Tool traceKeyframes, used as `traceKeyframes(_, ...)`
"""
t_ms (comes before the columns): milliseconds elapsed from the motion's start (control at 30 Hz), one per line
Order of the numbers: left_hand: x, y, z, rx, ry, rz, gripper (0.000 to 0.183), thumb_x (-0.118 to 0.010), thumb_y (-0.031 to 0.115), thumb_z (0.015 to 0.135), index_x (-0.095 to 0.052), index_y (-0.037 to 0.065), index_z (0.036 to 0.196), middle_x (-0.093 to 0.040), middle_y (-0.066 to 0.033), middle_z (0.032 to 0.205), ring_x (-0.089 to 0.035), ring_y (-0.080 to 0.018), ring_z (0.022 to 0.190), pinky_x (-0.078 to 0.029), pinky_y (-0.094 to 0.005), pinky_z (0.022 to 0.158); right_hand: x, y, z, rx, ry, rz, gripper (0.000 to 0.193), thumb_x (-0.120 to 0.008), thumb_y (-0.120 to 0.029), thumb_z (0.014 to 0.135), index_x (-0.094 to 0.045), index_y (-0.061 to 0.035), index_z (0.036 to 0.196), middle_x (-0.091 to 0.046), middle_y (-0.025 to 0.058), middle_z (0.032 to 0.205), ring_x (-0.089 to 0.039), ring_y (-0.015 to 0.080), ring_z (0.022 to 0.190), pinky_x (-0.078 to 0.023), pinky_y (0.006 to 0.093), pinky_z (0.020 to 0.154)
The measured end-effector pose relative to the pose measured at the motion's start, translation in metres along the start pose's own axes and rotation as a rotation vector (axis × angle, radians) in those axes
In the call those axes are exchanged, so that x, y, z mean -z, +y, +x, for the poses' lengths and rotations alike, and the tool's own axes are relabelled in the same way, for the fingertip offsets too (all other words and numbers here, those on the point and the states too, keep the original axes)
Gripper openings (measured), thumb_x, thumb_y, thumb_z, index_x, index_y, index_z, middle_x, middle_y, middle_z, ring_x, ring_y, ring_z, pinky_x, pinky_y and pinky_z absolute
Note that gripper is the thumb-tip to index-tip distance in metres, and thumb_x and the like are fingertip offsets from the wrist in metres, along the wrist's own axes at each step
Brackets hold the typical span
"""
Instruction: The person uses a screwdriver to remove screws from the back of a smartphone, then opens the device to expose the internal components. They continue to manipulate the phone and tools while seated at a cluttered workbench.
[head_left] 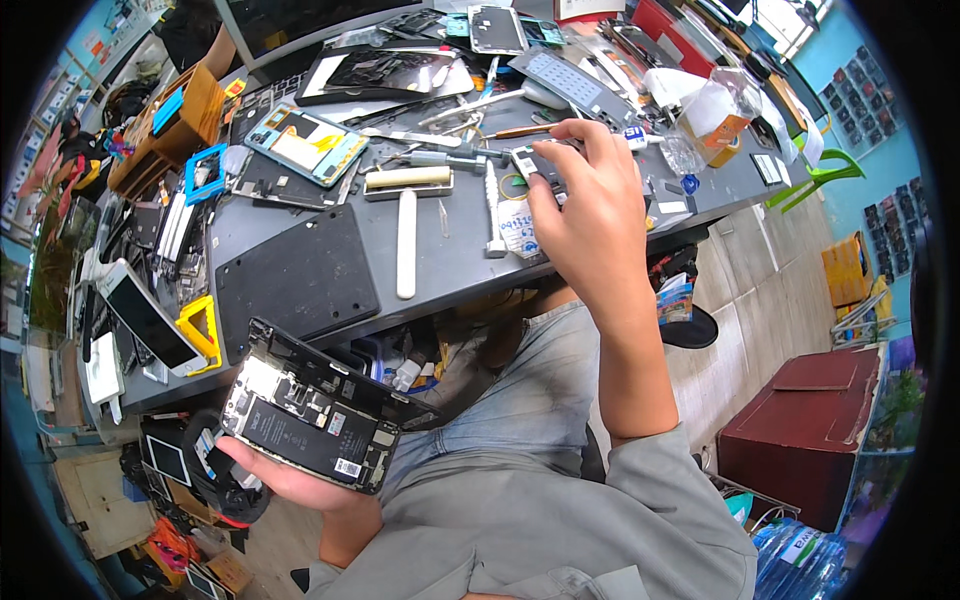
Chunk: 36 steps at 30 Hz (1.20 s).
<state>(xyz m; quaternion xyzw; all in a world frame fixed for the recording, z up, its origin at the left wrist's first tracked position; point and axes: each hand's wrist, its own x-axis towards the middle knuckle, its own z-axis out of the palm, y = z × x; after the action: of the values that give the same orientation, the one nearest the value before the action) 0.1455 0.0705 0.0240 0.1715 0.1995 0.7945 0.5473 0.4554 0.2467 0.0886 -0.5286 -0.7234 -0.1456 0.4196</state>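
My left hand [285,478] holds an opened smartphone [305,425] above my lap, at the lower left of the view. Its inside faces up, with a black battery and exposed boards. A dark panel [335,372] stands tilted along the phone's far edge. Over the desk, my right hand [597,205] has its thumb and index finger curled around a small black-and-white part [524,163]. Just below that part lies a paper with blue handwriting [517,228]. A white-handled roller [407,240] and a pale slim tool [493,210] lie left of this hand.
A dark flat panel [300,270] covers the desk's near left. Behind it lies a phone frame with yellow strips [306,145]. At the left edge, a white phone [150,318] leans on a yellow stand [203,335]. Tools and phone parts crowd the back. A dark red box [795,410] stands on the floor.
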Motion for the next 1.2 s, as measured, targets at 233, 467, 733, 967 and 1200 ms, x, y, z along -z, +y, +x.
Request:
traceKeyframes(233, -0.031, -0.006, 0.006, 0.027, 0.004, 0.048, 0.088, -0.035, 0.077, 0.116, -0.046, 0.011, 0.173, -0.063, -0.0275, 0.161, -0.07, -0.0511, 0.136, -0.061, -0.0736, 0.108, -0.012, -0.01, 0.005, 0.058, -0.043, 0.132, 0.024, -0.087, -0.011, 0.086, -0.08, 0.0012, 0.104, -0.07, 0.0147, 0.124, -0.064, 0.0355, 0.116, -0.052, 0.048, 0.097)
traceKeyframes(467, -0.034, -0.009, 0.01, -0.015, -0.068, -0.056, 0.083, -0.037, 0.07, 0.119, -0.049, 0.006, 0.169, -0.062, -0.0219, 0.164, -0.071, -0.0431, 0.138, -0.063, -0.0645, 0.111, -0.021, -0.016, 0.017, 0.105, -0.136, 0.033, 0.022, -0.086, -0.015, 0.086, -0.08, 0.0005, 0.099, -0.069, 0.0131, 0.113, -0.063, 0.0338, 0.11, -0.051, 0.0464, 0.094)
traceKeyframes(733, -0.017, -0.005, 0.013, -0.045, 0.011, -0.039, 0.083, -0.037, 0.071, 0.119, -0.051, 0.005, 0.168, -0.064, -0.0212, 0.163, -0.072, -0.0424, 0.137, -0.063, -0.0638, 0.11, -0.014, -0.007, 0.021, 0.053, -0.067, 0.009, 0.021, -0.078, -0.005, 0.083, -0.083, 0.0, 0.102, -0.074, 0.0131, 0.113, -0.067, 0.0341, 0.106, -0.053, 0.0476, 0.095)
traceKeyframes(967, -0.025, -0.004, 0.014, -0.037, -0.042, -0.019, 0.081, -0.037, 0.07, 0.119, -0.054, 0.006, 0.166, -0.066, -0.0191, 0.161, -0.073, -0.0401, 0.135, -0.063, -0.0617, 0.11, -0.005, 0.006, 0.018, -0.009, -0.14, -0.003, 0.026, -0.084, -0.004, 0.085, -0.082, -0.0002, 0.111, -0.075, 0.012, 0.121, -0.068, 0.035, 0.114, -0.055, 0.049, 0.103)
traceKeyframes(1200, -0.012, -0.005, 0.013, -0.066, -0.067, 0.043, 0.081, -0.038, 0.069, 0.119, -0.05, 0.006, 0.169, -0.062, -0.0199, 0.165, -0.07, -0.0405, 0.139, -0.061, -0.0634, 0.113, -0.009, 0.013, 0.014, 0.0, -0.125, 0.063, 0.026, -0.08, -0.006, 0.085, -0.084, 0.0007, 0.11, -0.073, 0.0146, 0.12, -0.067, 0.0355, 0.114, -0.053, 0.0483, 0.103)
